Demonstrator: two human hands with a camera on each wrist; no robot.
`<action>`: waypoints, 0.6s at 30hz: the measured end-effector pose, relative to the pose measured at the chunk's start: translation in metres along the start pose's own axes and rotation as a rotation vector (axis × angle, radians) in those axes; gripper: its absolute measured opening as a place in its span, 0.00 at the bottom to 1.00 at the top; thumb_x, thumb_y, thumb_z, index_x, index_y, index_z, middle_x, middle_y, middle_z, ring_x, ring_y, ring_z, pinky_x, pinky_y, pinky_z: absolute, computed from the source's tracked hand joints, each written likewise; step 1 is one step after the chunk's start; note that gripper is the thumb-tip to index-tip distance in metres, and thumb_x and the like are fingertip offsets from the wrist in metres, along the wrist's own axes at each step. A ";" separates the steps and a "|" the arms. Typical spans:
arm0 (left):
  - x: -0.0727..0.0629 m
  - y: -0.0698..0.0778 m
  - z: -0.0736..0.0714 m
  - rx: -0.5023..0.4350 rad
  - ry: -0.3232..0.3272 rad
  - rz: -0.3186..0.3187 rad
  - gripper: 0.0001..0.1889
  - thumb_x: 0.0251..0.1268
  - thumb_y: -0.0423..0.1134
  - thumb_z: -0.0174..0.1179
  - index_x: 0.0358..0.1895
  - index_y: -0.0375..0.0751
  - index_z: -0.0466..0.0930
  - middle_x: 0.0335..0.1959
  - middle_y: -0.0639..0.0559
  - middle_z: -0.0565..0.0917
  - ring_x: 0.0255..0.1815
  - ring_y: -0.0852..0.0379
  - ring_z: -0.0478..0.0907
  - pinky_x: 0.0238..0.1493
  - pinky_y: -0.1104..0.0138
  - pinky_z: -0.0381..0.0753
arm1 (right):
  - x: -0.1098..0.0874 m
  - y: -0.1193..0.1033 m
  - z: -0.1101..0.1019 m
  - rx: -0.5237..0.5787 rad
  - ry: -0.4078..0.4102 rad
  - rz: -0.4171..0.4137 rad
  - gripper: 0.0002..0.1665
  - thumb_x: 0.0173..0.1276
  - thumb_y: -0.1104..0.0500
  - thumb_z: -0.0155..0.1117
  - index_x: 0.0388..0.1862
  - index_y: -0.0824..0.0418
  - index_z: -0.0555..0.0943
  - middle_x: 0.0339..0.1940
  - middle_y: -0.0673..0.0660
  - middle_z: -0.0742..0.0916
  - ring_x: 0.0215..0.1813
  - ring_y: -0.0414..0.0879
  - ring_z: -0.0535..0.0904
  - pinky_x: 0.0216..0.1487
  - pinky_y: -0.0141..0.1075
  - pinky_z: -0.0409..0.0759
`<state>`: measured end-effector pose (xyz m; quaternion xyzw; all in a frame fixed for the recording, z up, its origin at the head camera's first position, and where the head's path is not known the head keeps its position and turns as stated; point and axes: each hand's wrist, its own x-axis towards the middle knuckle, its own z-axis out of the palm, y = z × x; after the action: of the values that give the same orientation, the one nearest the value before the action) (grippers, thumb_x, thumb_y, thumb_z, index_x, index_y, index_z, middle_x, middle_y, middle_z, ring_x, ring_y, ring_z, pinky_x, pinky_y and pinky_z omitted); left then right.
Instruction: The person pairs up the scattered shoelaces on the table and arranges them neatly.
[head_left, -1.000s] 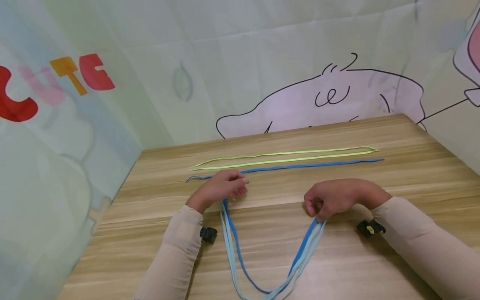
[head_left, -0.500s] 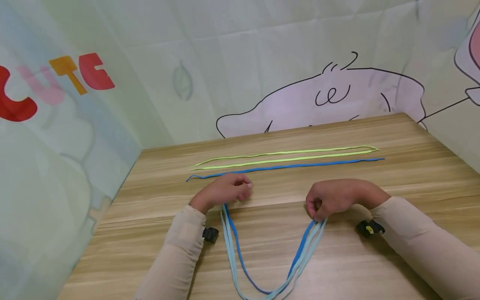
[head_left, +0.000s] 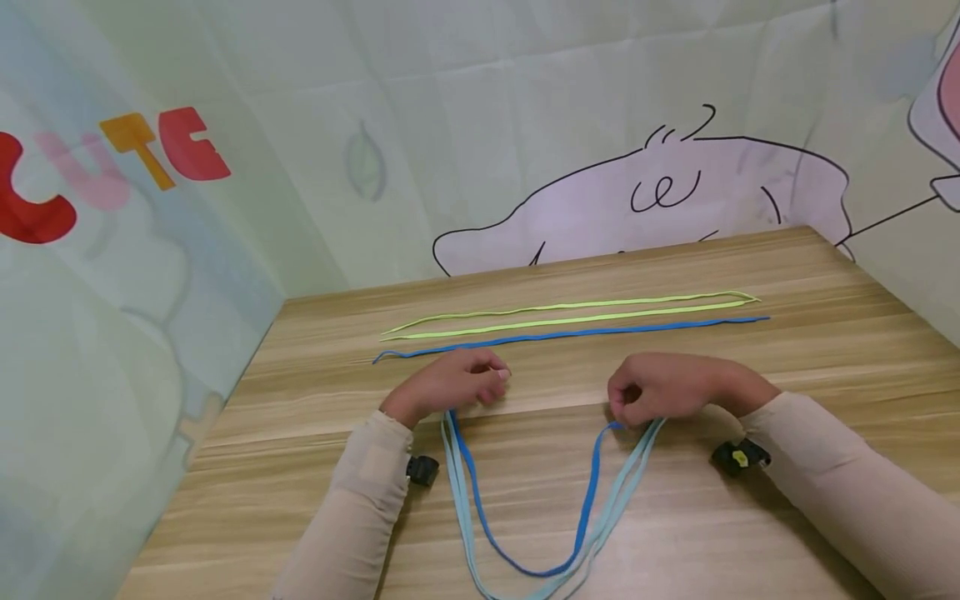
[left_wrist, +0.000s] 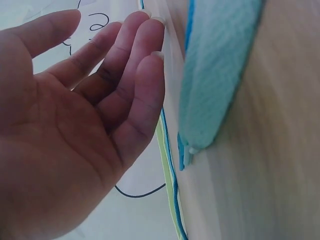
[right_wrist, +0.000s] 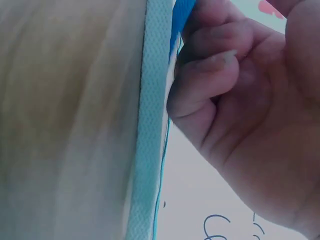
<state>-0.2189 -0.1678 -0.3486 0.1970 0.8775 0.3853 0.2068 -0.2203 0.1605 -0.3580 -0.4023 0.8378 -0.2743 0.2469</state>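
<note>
Several light blue laces [head_left: 626, 483] and a dark blue lace [head_left: 590, 500] sag in a loop on the wooden table [head_left: 712, 542] between my two hands. My left hand [head_left: 457, 382] hovers over their left ends. In the left wrist view that hand [left_wrist: 100, 100] is open with straight fingers, and the light blue lace ends [left_wrist: 215, 75] lie free beside it. My right hand [head_left: 660, 392] has curled fingers at the right ends. The dark blue lace's end meets its fingertips, apart from the light blue strands. The right wrist view shows curled fingers [right_wrist: 210, 75] against the light blue lace [right_wrist: 150, 125].
Farther back, a yellow-green lace [head_left: 570, 319] folded double and a straight dark blue lace [head_left: 600, 332] lie side by side across the table. A printed cloth backdrop [head_left: 525, 125] stands behind and to the left. Black wrist cameras [head_left: 422, 469] sit on both sleeves.
On the right, the dark blue lace has parted from the light blue ones and swung left. The left hand edged a little to the right.
</note>
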 end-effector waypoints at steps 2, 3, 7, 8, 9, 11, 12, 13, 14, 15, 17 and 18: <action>0.000 0.000 0.000 -0.004 -0.003 0.003 0.16 0.79 0.46 0.52 0.57 0.39 0.79 0.42 0.51 0.85 0.42 0.55 0.83 0.46 0.63 0.79 | 0.000 0.002 -0.001 0.026 0.021 0.006 0.10 0.63 0.65 0.60 0.29 0.50 0.81 0.25 0.43 0.81 0.29 0.39 0.75 0.31 0.31 0.73; 0.000 0.000 0.000 -0.007 -0.006 0.004 0.17 0.79 0.46 0.52 0.57 0.39 0.79 0.42 0.51 0.85 0.42 0.54 0.83 0.46 0.62 0.79 | 0.000 0.002 -0.001 0.043 0.028 0.012 0.09 0.64 0.65 0.60 0.29 0.51 0.81 0.26 0.44 0.81 0.29 0.40 0.75 0.31 0.32 0.74; 0.001 -0.001 0.001 -0.018 -0.015 0.010 0.17 0.79 0.46 0.53 0.57 0.39 0.79 0.42 0.50 0.85 0.42 0.54 0.83 0.48 0.61 0.80 | 0.000 0.004 -0.003 0.117 0.044 0.029 0.07 0.70 0.64 0.58 0.33 0.55 0.81 0.30 0.49 0.83 0.29 0.43 0.76 0.30 0.34 0.76; 0.001 -0.001 0.001 -0.024 -0.017 0.012 0.17 0.79 0.46 0.53 0.57 0.39 0.79 0.42 0.50 0.85 0.42 0.54 0.83 0.48 0.60 0.81 | 0.000 0.004 -0.004 0.139 0.047 0.027 0.07 0.71 0.64 0.57 0.34 0.56 0.80 0.30 0.50 0.84 0.28 0.43 0.76 0.29 0.34 0.76; 0.000 0.000 0.001 -0.031 -0.020 0.014 0.17 0.79 0.46 0.53 0.57 0.39 0.79 0.42 0.50 0.85 0.42 0.54 0.83 0.48 0.60 0.81 | 0.000 0.004 -0.004 0.158 0.050 0.024 0.07 0.72 0.64 0.57 0.34 0.57 0.80 0.31 0.51 0.85 0.27 0.44 0.76 0.28 0.34 0.76; 0.000 0.000 0.002 -0.036 -0.027 0.025 0.17 0.79 0.47 0.53 0.57 0.39 0.79 0.43 0.50 0.85 0.42 0.53 0.83 0.48 0.59 0.81 | 0.001 0.005 -0.006 0.185 0.066 0.016 0.08 0.73 0.65 0.55 0.34 0.57 0.78 0.32 0.53 0.86 0.26 0.44 0.76 0.27 0.33 0.75; 0.000 0.000 0.003 -0.041 -0.032 0.030 0.17 0.79 0.47 0.53 0.57 0.39 0.79 0.43 0.50 0.85 0.42 0.53 0.83 0.48 0.59 0.82 | 0.001 0.005 -0.006 0.197 0.078 0.011 0.08 0.73 0.65 0.54 0.34 0.57 0.78 0.31 0.53 0.86 0.26 0.45 0.76 0.27 0.33 0.75; 0.000 0.000 0.003 -0.039 -0.036 0.038 0.17 0.79 0.47 0.53 0.57 0.39 0.79 0.43 0.50 0.85 0.42 0.53 0.83 0.47 0.59 0.82 | 0.001 0.006 -0.007 0.206 0.092 0.008 0.08 0.73 0.66 0.54 0.34 0.57 0.78 0.31 0.53 0.86 0.26 0.45 0.77 0.27 0.34 0.75; 0.000 0.001 0.004 -0.040 -0.042 0.047 0.17 0.79 0.47 0.53 0.57 0.39 0.79 0.43 0.50 0.85 0.42 0.53 0.83 0.47 0.59 0.82 | 0.001 0.006 -0.008 0.218 0.106 0.003 0.08 0.73 0.66 0.53 0.34 0.57 0.78 0.30 0.54 0.86 0.26 0.45 0.77 0.27 0.34 0.75; 0.000 0.001 0.004 -0.037 -0.046 0.056 0.16 0.79 0.47 0.53 0.57 0.39 0.79 0.43 0.50 0.85 0.42 0.53 0.83 0.47 0.59 0.82 | 0.000 0.006 -0.008 0.230 0.118 0.002 0.08 0.72 0.66 0.53 0.34 0.58 0.78 0.30 0.54 0.86 0.26 0.46 0.77 0.28 0.35 0.76; 0.001 0.003 0.006 -0.035 -0.056 0.074 0.16 0.79 0.46 0.54 0.57 0.39 0.79 0.43 0.50 0.85 0.43 0.54 0.83 0.46 0.60 0.82 | -0.001 0.006 -0.009 0.259 0.142 -0.009 0.08 0.72 0.66 0.53 0.34 0.58 0.78 0.29 0.54 0.85 0.27 0.47 0.78 0.29 0.36 0.77; 0.001 0.004 0.007 -0.035 -0.060 0.080 0.17 0.78 0.47 0.54 0.58 0.39 0.79 0.44 0.51 0.84 0.43 0.54 0.83 0.47 0.61 0.82 | -0.001 0.006 -0.010 0.278 0.150 -0.017 0.08 0.72 0.66 0.53 0.34 0.58 0.79 0.29 0.55 0.85 0.27 0.48 0.78 0.30 0.37 0.78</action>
<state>-0.2156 -0.1611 -0.3500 0.2395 0.8555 0.4025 0.2207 -0.2288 0.1670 -0.3548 -0.3498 0.8044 -0.4192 0.2344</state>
